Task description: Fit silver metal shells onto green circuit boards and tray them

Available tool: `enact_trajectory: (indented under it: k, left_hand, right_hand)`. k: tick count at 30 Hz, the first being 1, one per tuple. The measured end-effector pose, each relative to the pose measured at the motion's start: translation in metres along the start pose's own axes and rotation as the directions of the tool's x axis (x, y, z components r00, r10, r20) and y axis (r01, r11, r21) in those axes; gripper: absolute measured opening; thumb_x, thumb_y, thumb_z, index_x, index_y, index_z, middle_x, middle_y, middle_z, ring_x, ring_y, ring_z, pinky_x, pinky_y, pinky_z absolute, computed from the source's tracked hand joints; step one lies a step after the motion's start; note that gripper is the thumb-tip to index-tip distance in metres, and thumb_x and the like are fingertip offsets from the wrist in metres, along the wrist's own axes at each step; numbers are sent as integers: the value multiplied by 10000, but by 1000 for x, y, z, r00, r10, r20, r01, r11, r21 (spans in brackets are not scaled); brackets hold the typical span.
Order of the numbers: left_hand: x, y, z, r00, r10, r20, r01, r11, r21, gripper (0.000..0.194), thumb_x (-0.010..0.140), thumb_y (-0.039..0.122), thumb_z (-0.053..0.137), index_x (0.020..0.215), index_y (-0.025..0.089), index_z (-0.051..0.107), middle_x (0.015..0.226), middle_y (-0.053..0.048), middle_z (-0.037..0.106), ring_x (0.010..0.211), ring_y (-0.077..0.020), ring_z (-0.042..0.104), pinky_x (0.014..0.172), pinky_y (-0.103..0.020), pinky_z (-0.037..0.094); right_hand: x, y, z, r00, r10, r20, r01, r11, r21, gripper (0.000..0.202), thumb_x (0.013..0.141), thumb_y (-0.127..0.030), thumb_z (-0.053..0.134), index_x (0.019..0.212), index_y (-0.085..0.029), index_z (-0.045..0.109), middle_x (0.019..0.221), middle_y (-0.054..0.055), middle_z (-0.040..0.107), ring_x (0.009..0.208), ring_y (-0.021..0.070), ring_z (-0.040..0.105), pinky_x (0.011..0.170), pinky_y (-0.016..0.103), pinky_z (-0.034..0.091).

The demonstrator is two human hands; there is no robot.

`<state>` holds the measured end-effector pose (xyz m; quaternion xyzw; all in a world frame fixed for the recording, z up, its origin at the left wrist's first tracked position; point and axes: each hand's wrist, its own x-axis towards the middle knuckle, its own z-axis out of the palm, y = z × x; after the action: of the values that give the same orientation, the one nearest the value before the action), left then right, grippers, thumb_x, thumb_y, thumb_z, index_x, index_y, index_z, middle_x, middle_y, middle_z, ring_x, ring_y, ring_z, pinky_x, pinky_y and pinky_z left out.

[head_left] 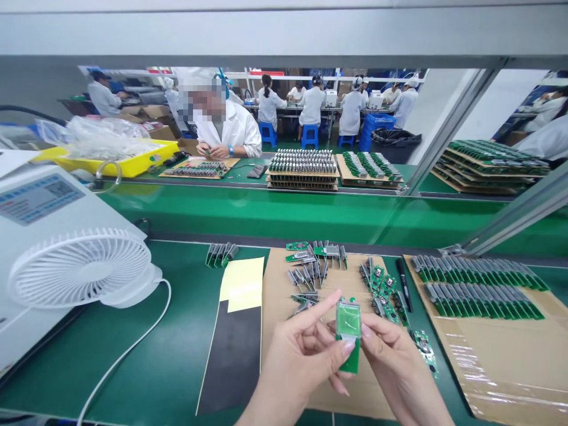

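Note:
Above a brown cardboard sheet, both hands hold one green circuit board with a small display. The board is tilted up with its screen side facing me. My left hand pinches it from the left, thumb over the front of its lower half and index finger raised along the upper left. On the right edge, my right hand closes its thumb and fingers. Behind the hands, several loose display boards lie on the cardboard. More circuit boards are heaped to the right.
A white fan stands left, beside a black sheet with yellow paper. At right, a cardboard tray carries rows of boards, with a black pen alongside. Across the green ledge, a co-worker handles parts near stacked board trays.

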<state>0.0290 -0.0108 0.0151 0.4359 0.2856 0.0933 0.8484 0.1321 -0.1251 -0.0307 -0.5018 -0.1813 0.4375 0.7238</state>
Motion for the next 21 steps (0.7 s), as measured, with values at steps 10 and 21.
enact_trajectory:
  k: [10,21]
  left_hand:
    - [0,-14,0,999,30,-13,-30,999,13,761,591,330,871,1295,251,591,527,70,585,453,-115,652,427,-146,536]
    - [15,-16,-13,979,157,-130,-123,963,239,661,705,274,743,1338,239,557,617,66,565,547,-76,601,573,-190,574]
  right_hand:
    - [2,-4,2,999,40,-22,-39,998,44,214,779,-406,751,923,-256,801,949,59,763,875,183,645,804,250,486]
    - [-3,25,-1,970,95,-225,-86,995,51,277,729,-469,787,913,-263,804,1064,66,748,1107,251,624,1023,345,431]
